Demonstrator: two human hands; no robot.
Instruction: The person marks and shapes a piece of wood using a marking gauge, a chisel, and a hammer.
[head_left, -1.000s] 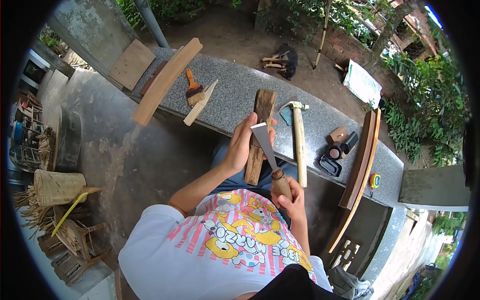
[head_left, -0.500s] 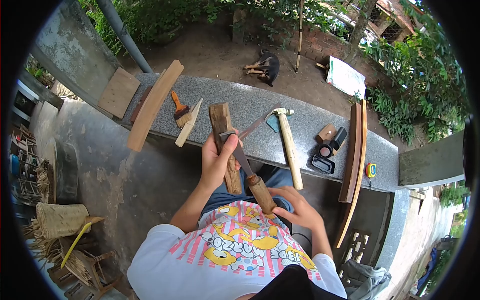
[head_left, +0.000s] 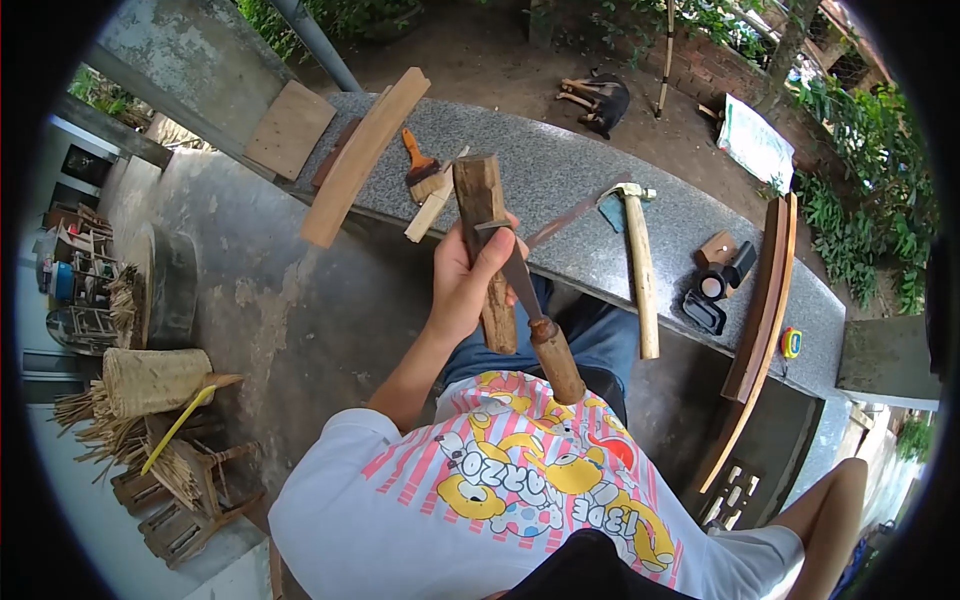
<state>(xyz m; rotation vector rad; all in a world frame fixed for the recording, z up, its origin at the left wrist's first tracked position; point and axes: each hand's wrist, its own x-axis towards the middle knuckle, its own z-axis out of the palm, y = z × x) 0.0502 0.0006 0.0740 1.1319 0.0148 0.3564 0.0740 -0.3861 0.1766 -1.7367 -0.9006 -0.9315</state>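
Observation:
My left hand (head_left: 472, 283) grips a rough wooden block (head_left: 480, 188) together with a chisel (head_left: 557, 362). The thumb presses the chisel's dark blade against the block. The chisel's wooden handle points down towards my shirt. My right arm (head_left: 835, 515) is bent out to the right side, and its hand is outside the picture. Ahead of my left hand, on the stone bench, lies a claw hammer (head_left: 642, 270) with a pale wooden handle. A long metal blade (head_left: 585, 212) lies beside it; its near end is hidden behind my left hand.
On the granite bench (head_left: 520, 135) lie a paintbrush (head_left: 420, 162), a pale wood strip (head_left: 432, 212), curved boards (head_left: 365, 160), a black open case (head_left: 705, 312), long brown strips (head_left: 762, 300) and a tape measure (head_left: 791, 343). A dog (head_left: 600, 100) lies on the ground beyond.
My right hand has let go of the chisel handle and swung out to the right, beyond view. My left hand still holds the block and chisel. The whole view has shifted.

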